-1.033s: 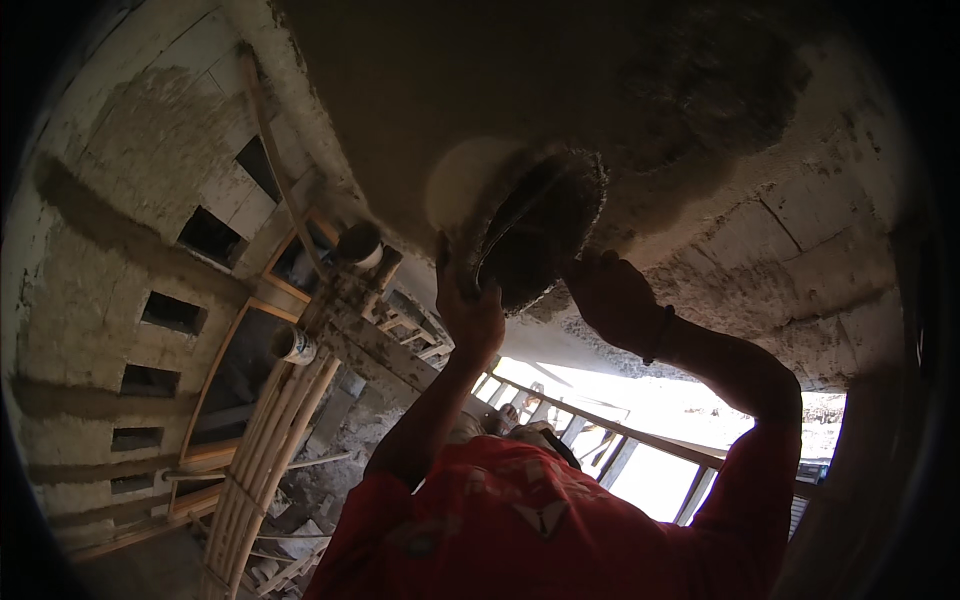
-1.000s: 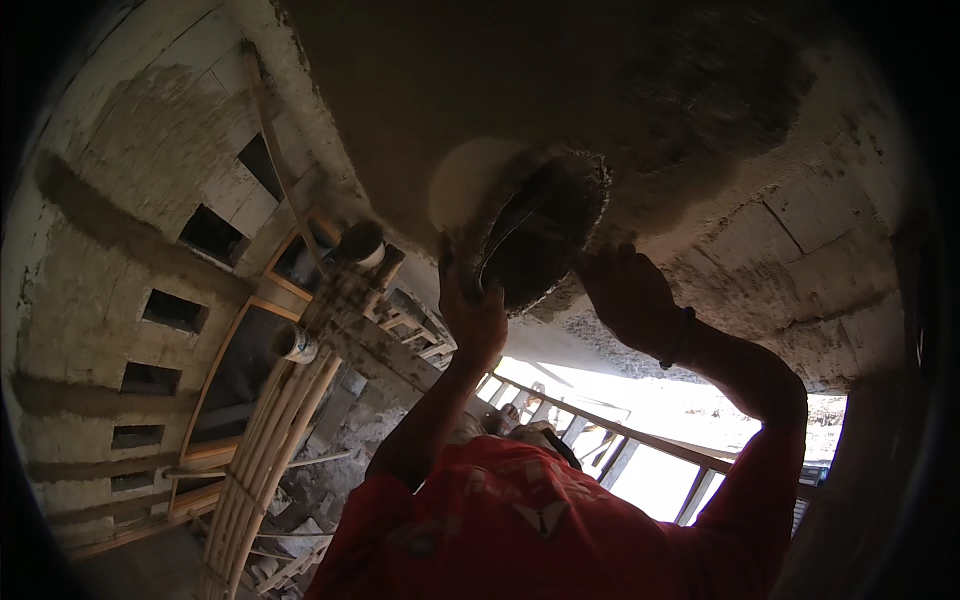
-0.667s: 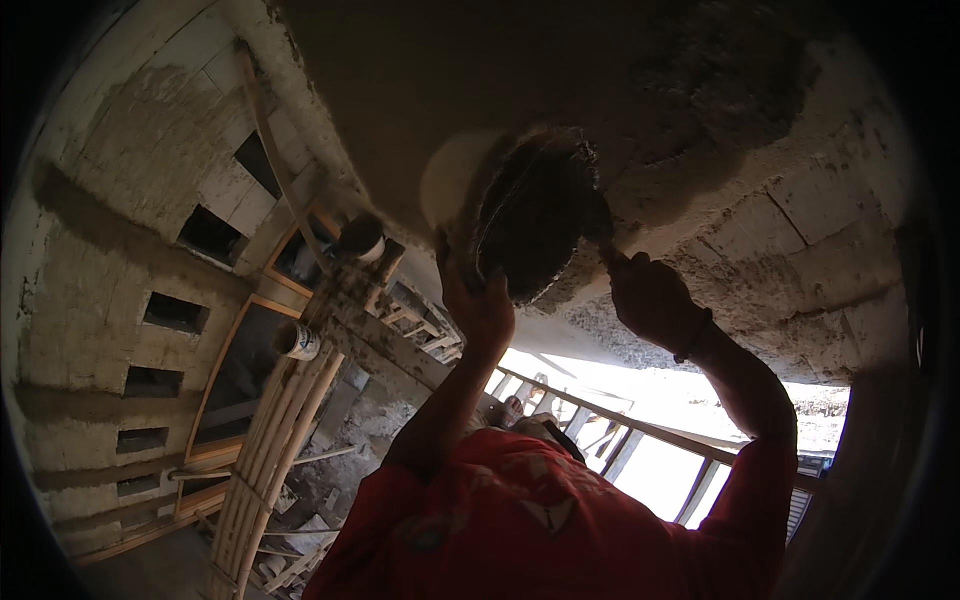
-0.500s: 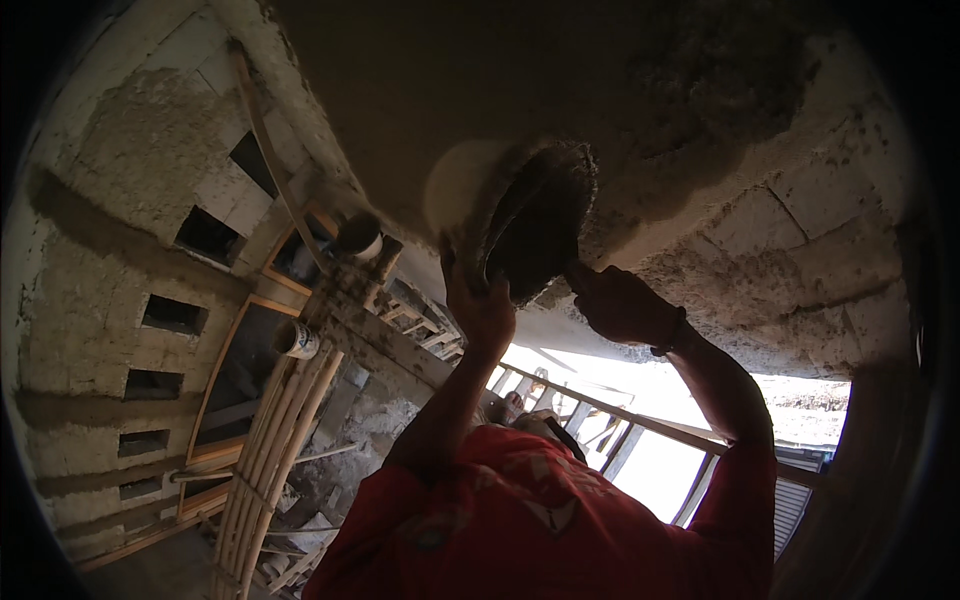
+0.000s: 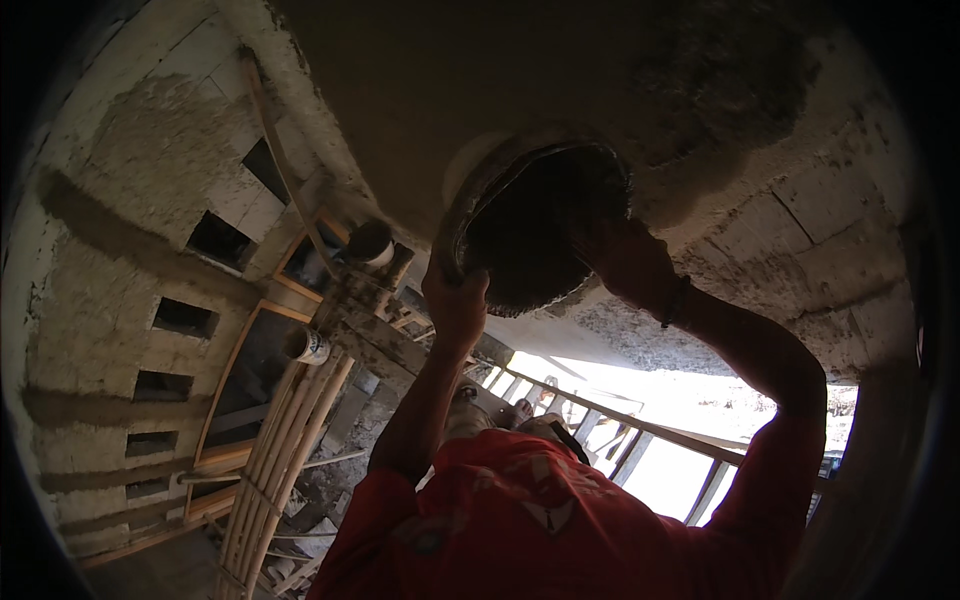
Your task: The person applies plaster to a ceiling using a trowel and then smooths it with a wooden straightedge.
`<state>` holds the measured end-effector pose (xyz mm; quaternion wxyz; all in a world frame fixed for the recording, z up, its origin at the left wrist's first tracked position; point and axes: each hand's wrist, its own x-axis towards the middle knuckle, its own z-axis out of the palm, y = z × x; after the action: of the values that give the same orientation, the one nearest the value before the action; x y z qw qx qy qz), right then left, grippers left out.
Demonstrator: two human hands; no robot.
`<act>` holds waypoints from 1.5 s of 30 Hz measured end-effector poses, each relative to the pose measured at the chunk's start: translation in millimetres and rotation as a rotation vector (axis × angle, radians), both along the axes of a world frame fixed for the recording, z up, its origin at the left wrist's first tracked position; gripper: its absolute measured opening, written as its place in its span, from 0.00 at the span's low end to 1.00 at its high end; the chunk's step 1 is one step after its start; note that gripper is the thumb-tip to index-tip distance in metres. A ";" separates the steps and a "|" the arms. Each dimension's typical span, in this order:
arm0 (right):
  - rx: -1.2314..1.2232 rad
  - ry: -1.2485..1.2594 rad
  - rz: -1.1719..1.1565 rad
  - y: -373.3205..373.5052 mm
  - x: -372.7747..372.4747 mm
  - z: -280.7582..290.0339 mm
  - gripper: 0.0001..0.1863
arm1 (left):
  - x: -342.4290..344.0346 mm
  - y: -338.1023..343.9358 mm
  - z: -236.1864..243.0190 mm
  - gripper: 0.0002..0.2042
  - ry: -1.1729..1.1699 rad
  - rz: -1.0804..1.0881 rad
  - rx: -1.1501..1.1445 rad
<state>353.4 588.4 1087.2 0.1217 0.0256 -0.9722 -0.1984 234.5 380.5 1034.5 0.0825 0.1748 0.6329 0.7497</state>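
Note:
A round, dark, shallow pan (image 5: 462,225), its rim crusted, is held in front of the plastered wall. Its wide mouth faces me, and the inside is too dark to make out its contents. My left hand (image 5: 458,305) grips the lower left rim, thumb on the near side and fingers mostly behind. Over the pan's right part is my right hand (image 5: 635,265), a dark band around its wrist. Its fingers reach into the shadowed mouth and blend with it, so whether they hold anything is hidden. The wall's damp grey plaster (image 5: 400,110) spreads behind the pan.
Rough, partly bare blockwork (image 5: 770,220) continues on the right. Below at left are bundled poles (image 5: 275,470), a white bucket (image 5: 310,347) and a dark-mouthed bucket (image 5: 372,243). A wooden railing (image 5: 640,420) runs along the bright opening. A wall with square holes (image 5: 185,317) stands left.
The pan has turned so that its mouth shows wider. My right hand has moved from its lower right rim up and over the mouth. My left hand still grips the rim, slightly further left.

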 end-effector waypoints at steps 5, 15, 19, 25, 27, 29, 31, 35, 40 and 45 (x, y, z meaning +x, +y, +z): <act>-0.006 -0.099 -0.058 3.8 12.5 35.7 0.30 | -0.3 -2.0 7.7 0.32 -0.008 -0.022 -0.083; 0.062 0.002 -0.137 15.5 -7.7 17.3 0.22 | 5.6 15.0 0.2 0.31 0.335 0.060 -0.051; -0.362 -0.167 -0.090 29.4 0.7 -2.8 0.20 | 7.8 8.9 -4.6 0.31 0.309 -0.006 -0.152; -1.087 -0.337 -0.120 18.6 18.1 -52.7 0.23 | 3.4 9.6 -14.3 0.31 0.325 -0.040 -0.059; -1.400 -0.396 -0.290 -7.2 21.0 -53.4 0.25 | -0.6 10.5 -31.1 0.31 0.268 0.005 -0.031; -1.564 -0.408 -0.390 -19.8 21.2 -48.6 0.25 | -1.1 10.5 -30.3 0.32 0.179 0.011 -0.032; -1.590 -0.378 -0.403 -22.1 21.1 -43.3 0.25 | -2.1 11.2 -24.9 0.33 0.059 -0.018 -0.070; -1.221 -0.209 -0.118 -5.6 32.5 -13.8 0.27 | 8.2 11.4 -8.3 0.29 -0.052 0.031 0.067; -1.072 -0.229 0.001 6.9 34.1 74.9 0.32 | 7.4 -32.4 -11.4 0.24 -0.075 0.233 0.248; -0.772 -0.309 -0.214 7.4 41.5 172.1 0.32 | 17.7 -49.4 -22.2 0.26 -0.086 0.327 0.162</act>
<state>394.9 595.8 1259.3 -0.0460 -0.0937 -0.9790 0.1749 252.3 331.1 1012.2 -0.0278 0.0435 0.5864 0.8084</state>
